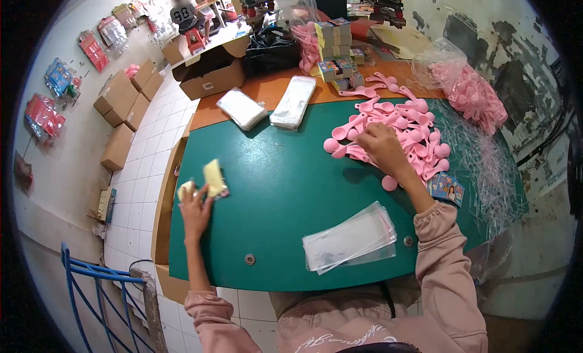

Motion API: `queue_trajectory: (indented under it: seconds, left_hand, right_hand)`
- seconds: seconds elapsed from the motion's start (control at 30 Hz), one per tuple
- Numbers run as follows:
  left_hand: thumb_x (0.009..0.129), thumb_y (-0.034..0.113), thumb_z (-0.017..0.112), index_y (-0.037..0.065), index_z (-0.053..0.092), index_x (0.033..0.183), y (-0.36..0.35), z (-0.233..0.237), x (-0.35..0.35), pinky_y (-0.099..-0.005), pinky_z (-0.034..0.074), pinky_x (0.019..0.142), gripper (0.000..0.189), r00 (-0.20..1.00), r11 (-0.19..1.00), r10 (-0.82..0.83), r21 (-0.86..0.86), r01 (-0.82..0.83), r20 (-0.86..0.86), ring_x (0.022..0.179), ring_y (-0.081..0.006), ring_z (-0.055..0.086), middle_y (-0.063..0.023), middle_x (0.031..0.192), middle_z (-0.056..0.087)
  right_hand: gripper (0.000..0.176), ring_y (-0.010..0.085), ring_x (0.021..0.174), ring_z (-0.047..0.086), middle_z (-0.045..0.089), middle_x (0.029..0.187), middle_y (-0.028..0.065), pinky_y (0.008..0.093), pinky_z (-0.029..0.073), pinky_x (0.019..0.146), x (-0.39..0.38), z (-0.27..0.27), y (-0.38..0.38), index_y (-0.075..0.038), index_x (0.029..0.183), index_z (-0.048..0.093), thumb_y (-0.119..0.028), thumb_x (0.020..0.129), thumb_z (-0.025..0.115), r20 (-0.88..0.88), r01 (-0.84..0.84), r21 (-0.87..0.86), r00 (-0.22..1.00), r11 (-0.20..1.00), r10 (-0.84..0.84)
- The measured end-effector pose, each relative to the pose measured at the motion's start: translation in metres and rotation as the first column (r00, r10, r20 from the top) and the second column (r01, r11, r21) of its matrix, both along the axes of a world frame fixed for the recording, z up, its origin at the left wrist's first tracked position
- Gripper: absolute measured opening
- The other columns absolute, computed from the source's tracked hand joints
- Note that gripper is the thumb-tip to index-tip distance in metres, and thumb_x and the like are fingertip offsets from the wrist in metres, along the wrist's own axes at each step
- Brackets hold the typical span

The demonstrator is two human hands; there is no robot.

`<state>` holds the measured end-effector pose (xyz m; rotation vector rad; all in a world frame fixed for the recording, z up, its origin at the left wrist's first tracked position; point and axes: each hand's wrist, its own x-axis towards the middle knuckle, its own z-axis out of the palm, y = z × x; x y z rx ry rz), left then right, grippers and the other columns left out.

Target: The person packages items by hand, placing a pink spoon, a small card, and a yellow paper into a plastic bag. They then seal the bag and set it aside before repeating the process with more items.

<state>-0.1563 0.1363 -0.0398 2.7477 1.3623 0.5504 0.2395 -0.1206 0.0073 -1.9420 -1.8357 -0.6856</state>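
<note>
My left hand (195, 212) is at the left edge of the green table, its fingers apart. Its fingertips touch a small packet (187, 188), and a pale yellow packet (214, 175) lies beside them, slightly blurred. On the right, my right hand (382, 146) reaches over a heap of pink measuring spoons (419, 149), fingers bent down and closed on a spoon at the heap's left side. The fingertips are partly hidden. In front of me lies a fanned stack of clear plastic bags (349, 239). A small stack of printed cards (447, 189) sits below the heap.
Two stacks of clear bags (293, 102) lie at the table's far side. Behind them stand banded card stacks (334, 46), an open cardboard box (212, 76) and a black bag (271, 50). Plastic strips (480, 171) cover the right edge. Another person (187, 16) sits far back.
</note>
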Motion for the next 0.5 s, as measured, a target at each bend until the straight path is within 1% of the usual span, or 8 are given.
queue_trajectory:
  seconds: [0.03, 0.1, 0.23, 0.27, 0.33, 0.37, 0.43, 0.5]
  left_hand:
    - [0.084, 0.031, 0.055, 0.020, 0.056, 0.116, 0.026, -0.012, -0.017, -0.0488, 0.026, 0.099, 0.033, 0.988, 0.995, -0.091, 0.057, 0.084, 0.123, 0.125, -0.0361, 0.030, -0.0175, 0.132, 0.038]
    - [0.084, 0.026, 0.055, 0.017, 0.056, 0.114, 0.051, -0.015, -0.036, -0.0433, 0.029, 0.099, 0.031, 0.985, 0.999, 0.012, 0.029, -0.017, 0.172, 0.119, -0.0389, 0.036, -0.0209, 0.128, 0.041]
    - [0.085, 0.019, 0.044, 0.012, 0.052, 0.118, 0.106, -0.025, -0.070, -0.0429, 0.026, 0.101, 0.035, 0.963, 0.983, 0.081, -0.178, -0.036, 0.256, 0.116, -0.0358, 0.040, -0.0202, 0.122, 0.046]
    - [0.084, 0.025, 0.043, 0.013, 0.049, 0.121, 0.112, -0.022, -0.077, -0.0440, 0.022, 0.102, 0.040, 0.977, 0.962, 0.210, -0.185, -0.203, 0.022, 0.114, -0.0350, 0.041, -0.0186, 0.120, 0.048]
    - [0.083, 0.033, 0.044, 0.010, 0.049, 0.121, 0.118, -0.029, -0.082, -0.0457, 0.021, 0.101, 0.044, 0.902, 0.896, 0.429, -0.158, -0.416, 0.056, 0.111, -0.0332, 0.044, -0.0165, 0.116, 0.052]
    - [0.083, 0.033, 0.044, 0.010, 0.049, 0.121, 0.125, -0.032, -0.084, -0.0457, 0.021, 0.101, 0.044, 0.902, 0.896, 0.427, -0.159, -0.414, 0.058, 0.111, -0.0332, 0.044, -0.0165, 0.116, 0.052]
    - [0.082, 0.032, 0.048, 0.006, 0.049, 0.118, 0.131, -0.030, -0.083, -0.0454, 0.026, 0.098, 0.044, 0.617, 0.648, 0.750, -0.075, -0.758, 0.237, 0.108, -0.0310, 0.046, -0.0144, 0.114, 0.053]
    - [0.082, 0.025, 0.049, 0.003, 0.051, 0.115, 0.114, -0.033, -0.057, -0.0422, 0.028, 0.098, 0.040, 0.743, 0.798, 0.468, 0.133, -0.588, 0.478, 0.111, -0.0309, 0.045, -0.0181, 0.115, 0.051]
  right_hand:
    - [0.012, 0.0246, 0.087, 0.054, 0.056, 0.086, 0.0058, 0.0386, 0.042, 0.076, -0.006, 0.009, -0.008, -0.009, 0.087, 0.057, -0.012, 0.075, 0.057, -0.177, 0.041, -0.003, 0.983, 0.999, -0.041]
    - [0.016, 0.0303, 0.080, 0.056, 0.056, 0.086, 0.0110, 0.0362, 0.044, 0.068, -0.017, 0.020, -0.026, -0.006, 0.094, 0.058, -0.016, 0.081, 0.055, -0.487, 0.096, 0.020, 0.870, 0.995, -0.074]
    - [0.026, 0.0292, 0.084, 0.055, 0.057, 0.092, 0.0144, 0.0371, 0.043, 0.073, -0.013, 0.018, -0.065, -0.003, 0.105, 0.057, -0.019, 0.086, 0.049, -0.611, 0.103, 0.025, 0.789, 0.994, -0.067]
    - [0.026, 0.0292, 0.084, 0.055, 0.057, 0.092, 0.0144, 0.0371, 0.043, 0.073, -0.014, 0.020, -0.075, -0.003, 0.105, 0.057, -0.019, 0.086, 0.049, -0.609, 0.112, 0.024, 0.790, 0.993, -0.074]
    - [0.028, 0.0267, 0.088, 0.054, 0.058, 0.093, 0.0152, 0.0354, 0.041, 0.078, -0.013, 0.019, -0.092, -0.004, 0.112, 0.056, -0.017, 0.088, 0.046, -0.682, 0.137, 0.054, 0.729, 0.989, -0.064]
    - [0.031, 0.0239, 0.087, 0.053, 0.058, 0.093, 0.0133, 0.0326, 0.040, 0.079, -0.007, 0.012, -0.101, -0.006, 0.117, 0.054, -0.015, 0.089, 0.045, -0.754, 0.112, 0.076, 0.657, 0.991, -0.017]
    - [0.031, 0.0209, 0.086, 0.052, 0.058, 0.092, 0.0107, 0.0310, 0.040, 0.078, -0.007, 0.017, -0.120, -0.006, 0.117, 0.053, -0.015, 0.088, 0.046, -0.765, 0.111, -0.005, 0.639, 0.994, -0.075]
    - [0.032, 0.0180, 0.084, 0.051, 0.058, 0.091, 0.0081, 0.0294, 0.040, 0.076, -0.010, 0.016, -0.121, -0.006, 0.118, 0.053, -0.015, 0.088, 0.048, -0.776, 0.098, -0.085, 0.618, 0.991, -0.128]
